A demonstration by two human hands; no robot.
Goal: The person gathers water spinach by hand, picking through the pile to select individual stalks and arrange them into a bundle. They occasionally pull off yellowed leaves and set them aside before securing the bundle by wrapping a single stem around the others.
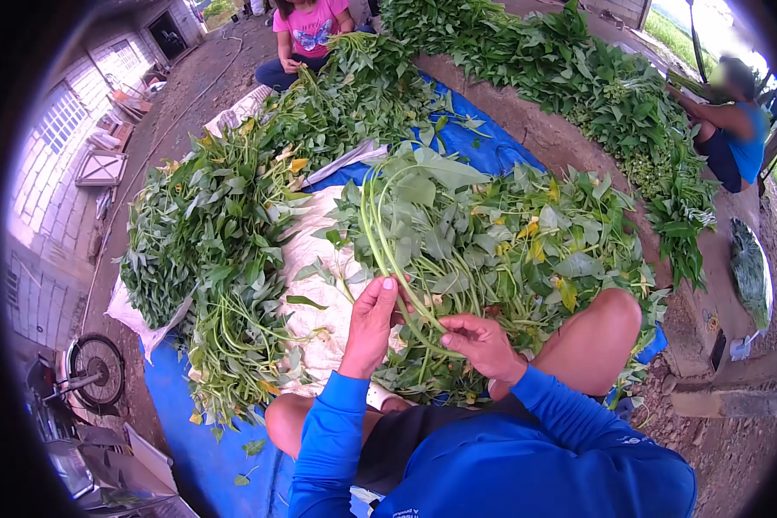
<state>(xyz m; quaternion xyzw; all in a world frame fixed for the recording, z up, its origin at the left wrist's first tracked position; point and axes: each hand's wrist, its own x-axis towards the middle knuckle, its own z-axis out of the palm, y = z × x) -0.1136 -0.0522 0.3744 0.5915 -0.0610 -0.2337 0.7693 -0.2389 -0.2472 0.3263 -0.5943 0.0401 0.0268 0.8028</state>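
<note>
Long green stems of water spinach (378, 226), with broad leaves at their far end, run between my two hands. My left hand (373, 321) has its thumb and fingers closed around the middle of the stems. Farther right, my right hand (482, 344) pinches the lower stem ends between thumb and fingers. Beneath and beyond them spreads a loose heap of leafy greens (509, 250) with some yellow leaves. On the left lies a thick pile of greens (203, 207), its stems pointing toward me. A pale sack cloth (306, 276) shows between the two heaps.
A blue tarp (181, 406) lies under everything. A person in a pink shirt (312, 26) sits behind more greens at the far side. Another person in blue (747, 129) sits at right beside a long row of bundled greens (613, 104). A wheel (95, 373) stands at left.
</note>
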